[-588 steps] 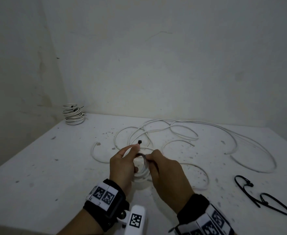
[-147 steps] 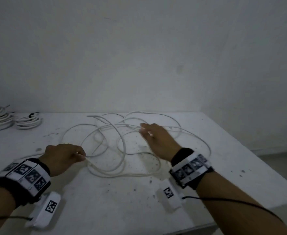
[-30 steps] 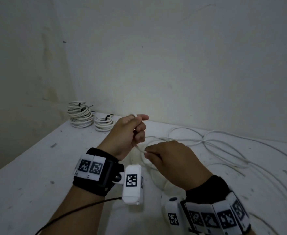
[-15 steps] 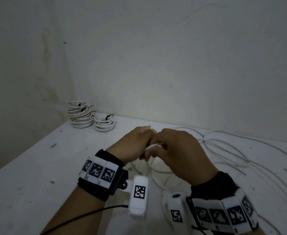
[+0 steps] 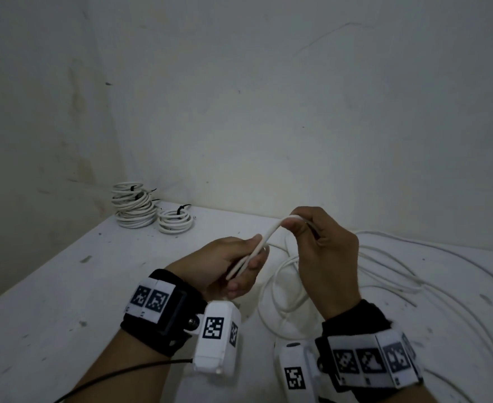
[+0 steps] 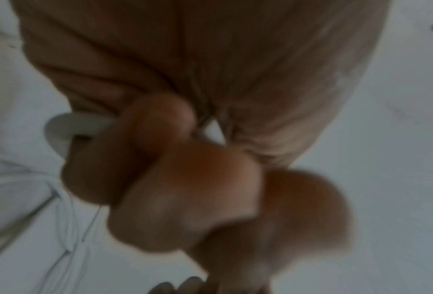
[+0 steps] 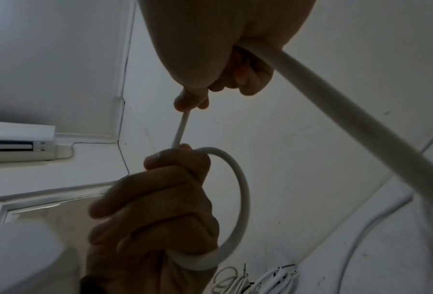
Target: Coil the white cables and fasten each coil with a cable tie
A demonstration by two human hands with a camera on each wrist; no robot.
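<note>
White round plastic cable is bridging both hands above the tabletop, the left hand gripping the first small loop while the right hand, pinching it farther right, is nearer the loose slack trailing right.

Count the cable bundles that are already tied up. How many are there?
2. A bigger, taller stack of coils sits in the table's far left corner, and a smaller coil lies just right of it. The tall stack may hold more than one bundle.
</note>
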